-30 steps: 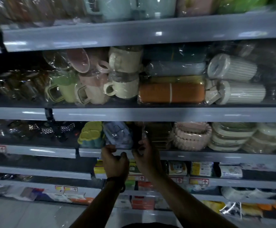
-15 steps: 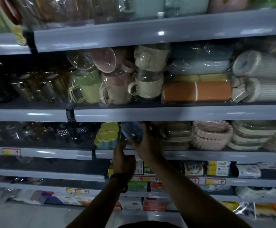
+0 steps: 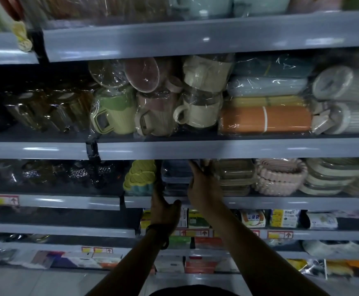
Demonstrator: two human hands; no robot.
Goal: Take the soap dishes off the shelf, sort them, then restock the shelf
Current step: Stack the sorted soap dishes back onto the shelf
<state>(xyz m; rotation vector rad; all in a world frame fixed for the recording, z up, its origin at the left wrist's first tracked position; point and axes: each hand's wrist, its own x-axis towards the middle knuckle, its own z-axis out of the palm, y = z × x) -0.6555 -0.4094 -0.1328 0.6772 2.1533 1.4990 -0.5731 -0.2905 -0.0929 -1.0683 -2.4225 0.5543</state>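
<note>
Plastic-wrapped soap dishes stand in stacks on the third shelf (image 3: 291,203). A blue-grey stack (image 3: 175,175) sits in the middle, and both hands press on it. My left hand (image 3: 163,207) reaches up along its left side, thumb spread below it. My right hand (image 3: 204,184) grips its right side, fingertips on the top dish. To the left is a yellow-green and teal stack (image 3: 140,178). To the right come a brown stack (image 3: 236,178), a pink ribbed stack (image 3: 280,176) and a cream stack (image 3: 330,176).
Wrapped mugs (image 3: 197,110) and an orange box (image 3: 264,119) fill the shelf above, close over the dishes. Dark glittery items (image 3: 78,174) lie left on the soap-dish level. Boxed goods (image 3: 284,217) and price tags line the lower shelves.
My right hand carried a blue-grey wrapped dish up from the shelf edge and set it on the stack. My left hand rose to the stack's left side. The view shifted left.
</note>
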